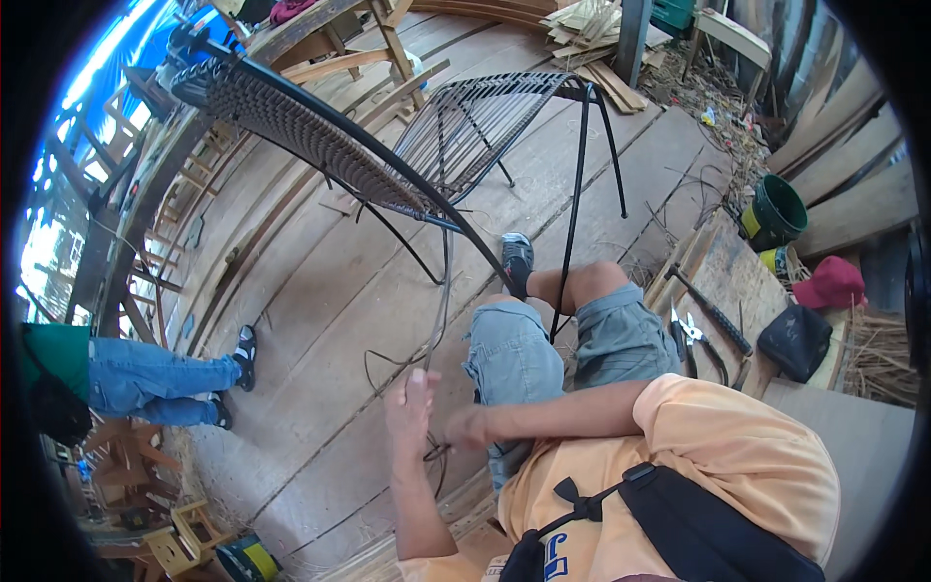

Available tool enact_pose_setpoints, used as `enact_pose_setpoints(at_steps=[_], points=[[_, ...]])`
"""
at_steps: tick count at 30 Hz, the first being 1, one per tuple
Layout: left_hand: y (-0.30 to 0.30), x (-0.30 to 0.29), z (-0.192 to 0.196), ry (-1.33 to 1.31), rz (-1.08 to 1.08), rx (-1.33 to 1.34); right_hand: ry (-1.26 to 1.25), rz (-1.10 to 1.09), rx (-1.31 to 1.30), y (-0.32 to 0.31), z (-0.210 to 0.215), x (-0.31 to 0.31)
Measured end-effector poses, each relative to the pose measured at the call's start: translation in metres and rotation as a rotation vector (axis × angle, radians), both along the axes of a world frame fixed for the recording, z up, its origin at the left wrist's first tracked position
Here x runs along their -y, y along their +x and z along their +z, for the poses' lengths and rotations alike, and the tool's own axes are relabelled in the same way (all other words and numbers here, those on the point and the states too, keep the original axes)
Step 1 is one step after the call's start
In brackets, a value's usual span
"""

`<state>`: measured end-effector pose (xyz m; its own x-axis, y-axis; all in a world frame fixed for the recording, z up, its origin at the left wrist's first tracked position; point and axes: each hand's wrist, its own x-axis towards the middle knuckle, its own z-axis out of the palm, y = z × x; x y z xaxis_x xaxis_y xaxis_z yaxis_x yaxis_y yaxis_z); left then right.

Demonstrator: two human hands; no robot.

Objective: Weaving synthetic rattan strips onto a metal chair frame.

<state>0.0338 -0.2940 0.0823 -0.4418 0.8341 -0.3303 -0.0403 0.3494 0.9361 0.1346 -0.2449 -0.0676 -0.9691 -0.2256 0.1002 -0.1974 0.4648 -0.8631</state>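
Note:
My left hand [411, 405] is closed around a thin grey-brown weaving strand [446, 281], thumb up. The strand runs upward from it to the lower rim of a woven brown chair panel [310, 141] with a black metal frame. Beside it, my right hand [467, 428] is smeared by motion, so its fingers cannot be made out. A loose loop of the strand hangs around and below both hands. Behind the dense panel is a more openly strung section [485, 116] on black metal legs; whether both belong to one chair, I cannot tell.
On a wooden board [727, 262] at my right lie pliers [692, 332], a hammer [713, 310] and a black pouch [795, 336]. Beyond them are a red cap [832, 282] and a dark green bucket [776, 209]. A person in jeans [160, 373] stands at left.

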Motion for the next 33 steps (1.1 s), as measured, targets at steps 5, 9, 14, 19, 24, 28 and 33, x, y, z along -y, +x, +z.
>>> enact_pose_setpoints(at_steps=[5,9,14,19,24,28,33], points=[[-0.019,0.108,-0.076,-0.531,-0.076,-0.502,-0.866,-0.753,0.03,-0.004,0.087,-0.117],[0.004,0.185,-0.162,-1.143,-0.655,-0.696,-0.387,-0.778,0.338,0.014,0.156,-0.141],[0.005,0.114,-0.148,-0.529,-0.297,-0.781,0.027,-0.704,-0.03,0.091,0.178,-0.152],[-0.011,-0.059,-0.058,0.017,0.086,-0.644,-0.828,-1.24,-0.129,0.101,0.168,-0.231],[-0.001,-0.181,-0.028,0.205,0.114,-0.574,0.07,-1.432,-0.512,0.056,0.154,-0.27],[0.008,-0.22,-0.036,0.268,0.103,-0.001,0.261,-1.294,-0.318,0.037,0.158,-0.291],[0.031,-0.235,-0.056,0.303,0.08,0.446,0.322,-1.204,-0.11,0.024,0.156,-0.289]])
